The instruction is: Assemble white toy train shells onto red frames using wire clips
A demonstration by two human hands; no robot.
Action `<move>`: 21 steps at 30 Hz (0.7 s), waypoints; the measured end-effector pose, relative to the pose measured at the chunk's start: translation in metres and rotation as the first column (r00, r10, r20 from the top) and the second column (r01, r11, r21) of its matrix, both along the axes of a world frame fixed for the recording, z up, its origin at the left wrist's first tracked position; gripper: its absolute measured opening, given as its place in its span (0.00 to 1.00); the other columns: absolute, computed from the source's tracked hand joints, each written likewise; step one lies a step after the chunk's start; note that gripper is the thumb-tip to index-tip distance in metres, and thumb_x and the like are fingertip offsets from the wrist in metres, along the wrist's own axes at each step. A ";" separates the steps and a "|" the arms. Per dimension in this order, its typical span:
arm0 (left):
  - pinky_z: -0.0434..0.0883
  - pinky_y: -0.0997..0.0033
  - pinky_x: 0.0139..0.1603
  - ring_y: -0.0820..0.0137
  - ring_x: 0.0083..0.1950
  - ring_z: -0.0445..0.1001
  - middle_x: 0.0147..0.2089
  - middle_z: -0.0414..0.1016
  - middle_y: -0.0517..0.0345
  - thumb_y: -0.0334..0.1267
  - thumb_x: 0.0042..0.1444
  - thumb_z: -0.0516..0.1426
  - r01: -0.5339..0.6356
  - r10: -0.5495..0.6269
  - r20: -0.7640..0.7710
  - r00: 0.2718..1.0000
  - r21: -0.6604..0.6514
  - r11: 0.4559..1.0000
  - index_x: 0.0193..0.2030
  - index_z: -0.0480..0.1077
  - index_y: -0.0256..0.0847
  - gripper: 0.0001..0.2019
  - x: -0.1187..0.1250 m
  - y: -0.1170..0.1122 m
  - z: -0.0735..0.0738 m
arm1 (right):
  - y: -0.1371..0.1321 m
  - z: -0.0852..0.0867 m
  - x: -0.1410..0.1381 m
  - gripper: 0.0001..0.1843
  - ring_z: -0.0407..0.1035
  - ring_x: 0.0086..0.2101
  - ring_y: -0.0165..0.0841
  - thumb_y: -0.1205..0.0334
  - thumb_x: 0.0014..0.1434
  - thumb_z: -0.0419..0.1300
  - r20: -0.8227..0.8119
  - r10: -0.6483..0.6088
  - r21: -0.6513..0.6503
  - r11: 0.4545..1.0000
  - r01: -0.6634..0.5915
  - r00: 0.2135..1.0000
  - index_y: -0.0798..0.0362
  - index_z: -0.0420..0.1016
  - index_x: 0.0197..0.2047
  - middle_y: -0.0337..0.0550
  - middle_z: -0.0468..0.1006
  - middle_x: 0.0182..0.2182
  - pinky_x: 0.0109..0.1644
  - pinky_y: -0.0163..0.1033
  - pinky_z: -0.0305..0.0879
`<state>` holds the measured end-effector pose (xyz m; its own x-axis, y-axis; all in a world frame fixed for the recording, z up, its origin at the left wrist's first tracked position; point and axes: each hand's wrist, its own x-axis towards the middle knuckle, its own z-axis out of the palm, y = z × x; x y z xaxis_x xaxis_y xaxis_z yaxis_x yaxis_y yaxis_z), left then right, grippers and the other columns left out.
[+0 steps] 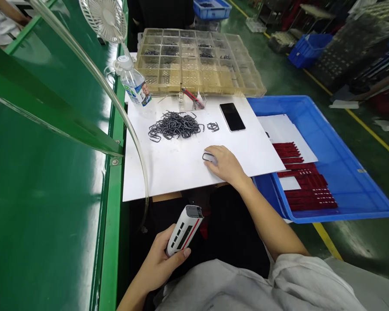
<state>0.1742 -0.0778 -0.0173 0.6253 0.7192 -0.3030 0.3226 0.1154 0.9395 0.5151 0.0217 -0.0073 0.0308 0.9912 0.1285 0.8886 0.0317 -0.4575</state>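
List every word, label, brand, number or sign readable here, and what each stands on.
Nothing can be read with certainty.
The label on the water bottle is too small and blurred to read.
The white handheld device in the left hand shows no legible text.
Any print on the red strips in the blue crate is too small to read.

Right now the left hand (157, 259) is wrapped round a white handheld device with a red stripe (184, 230), while the right hand (222, 164) sits on a dark rectangular wire clip (205, 157) on a white sheet (162, 175), lower centre!

A loose pale grey short-sleeved top (246, 287) with soft creases, black trousers (236, 229), bare forearms (272, 220)
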 end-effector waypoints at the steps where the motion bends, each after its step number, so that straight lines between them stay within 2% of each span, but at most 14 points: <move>1: 0.69 0.67 0.39 0.66 0.36 0.67 0.35 0.70 0.59 0.58 0.68 0.66 0.023 -0.023 0.007 1.000 0.009 1.000 0.47 0.83 0.41 0.21 0.001 0.001 0.000 | 0.002 -0.002 0.002 0.18 0.79 0.60 0.51 0.67 0.69 0.68 -0.019 -0.006 0.014 1.000 0.006 1.000 0.53 0.85 0.61 0.53 0.87 0.61 0.66 0.56 0.77; 4: 0.66 0.69 0.37 0.68 0.35 0.66 0.35 0.70 0.59 0.54 0.71 0.65 0.079 -0.080 0.029 0.996 0.031 0.996 0.43 0.80 0.39 0.18 0.002 0.003 -0.001 | 0.003 -0.003 0.002 0.12 0.82 0.58 0.52 0.68 0.70 0.67 -0.070 -0.019 0.013 1.000 0.020 0.997 0.52 0.90 0.52 0.52 0.90 0.56 0.66 0.59 0.78; 6: 0.64 0.69 0.37 0.69 0.35 0.65 0.35 0.71 0.59 0.51 0.71 0.64 0.114 -0.117 0.060 0.991 0.041 0.993 0.45 0.80 0.39 0.16 0.003 0.003 -0.001 | -0.009 0.003 -0.006 0.11 0.84 0.57 0.49 0.67 0.70 0.67 -0.224 -0.021 0.040 0.999 0.031 0.974 0.50 0.92 0.49 0.50 0.91 0.54 0.65 0.57 0.81; 8: 0.61 0.70 0.35 0.70 0.33 0.64 0.34 0.69 0.61 0.49 0.71 0.64 0.146 -0.149 0.091 0.985 0.039 0.988 0.47 0.79 0.39 0.14 0.003 0.002 0.001 | -0.033 0.017 -0.017 0.09 0.86 0.54 0.45 0.62 0.71 0.70 -0.479 0.046 0.087 0.996 -0.004 0.877 0.47 0.93 0.50 0.48 0.91 0.54 0.59 0.51 0.84; 10: 0.57 0.70 0.33 0.72 0.31 0.61 0.32 0.66 0.63 0.48 0.71 0.65 0.162 -0.164 0.106 0.981 0.025 0.986 0.46 0.78 0.39 0.13 0.004 0.001 0.003 | -0.065 0.034 -0.031 0.09 0.88 0.50 0.41 0.58 0.71 0.73 -0.666 0.177 0.141 0.984 -0.111 0.724 0.45 0.93 0.52 0.46 0.92 0.52 0.54 0.44 0.86; 11: 0.57 0.70 0.32 0.72 0.30 0.60 0.31 0.65 0.64 0.48 0.70 0.65 0.166 -0.167 0.106 0.980 0.017 0.986 0.46 0.77 0.40 0.13 0.005 0.000 0.004 | -0.081 0.044 -0.038 0.09 0.88 0.49 0.40 0.59 0.71 0.74 -0.709 0.240 0.166 0.971 -0.173 0.663 0.45 0.93 0.53 0.46 0.92 0.52 0.54 0.42 0.87; 13: 0.57 0.70 0.33 0.72 0.30 0.60 0.31 0.66 0.64 0.48 0.70 0.66 0.182 -0.182 0.108 0.977 0.005 0.983 0.45 0.77 0.40 0.12 0.007 0.000 0.005 | -0.110 0.059 -0.050 0.12 0.88 0.50 0.38 0.63 0.72 0.73 -0.725 0.319 0.198 0.946 -0.258 0.611 0.44 0.92 0.57 0.46 0.91 0.52 0.55 0.41 0.87; 16: 0.57 0.70 0.33 0.72 0.30 0.60 0.31 0.65 0.65 0.46 0.69 0.66 0.215 -0.213 0.133 0.968 0.000 0.977 0.45 0.76 0.40 0.11 0.011 -0.002 0.007 | -0.137 0.069 -0.062 0.15 0.87 0.50 0.37 0.66 0.75 0.70 -0.691 0.332 0.226 0.943 -0.245 0.642 0.44 0.90 0.61 0.47 0.91 0.53 0.54 0.40 0.88; 21: 0.57 0.70 0.32 0.73 0.30 0.60 0.31 0.64 0.65 0.46 0.69 0.66 0.238 -0.231 0.182 0.956 -0.020 0.971 0.43 0.74 0.41 0.12 0.016 -0.007 0.007 | -0.155 0.065 -0.068 0.14 0.86 0.49 0.37 0.67 0.76 0.68 -0.622 0.298 0.289 0.947 -0.141 0.724 0.47 0.89 0.61 0.51 0.89 0.55 0.49 0.41 0.88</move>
<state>0.1900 -0.0845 -0.0102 0.8210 0.5354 -0.1984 0.1743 0.0960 0.9800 0.4467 -0.1336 0.0581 -0.0311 0.9323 0.3604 0.3304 0.3499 -0.8766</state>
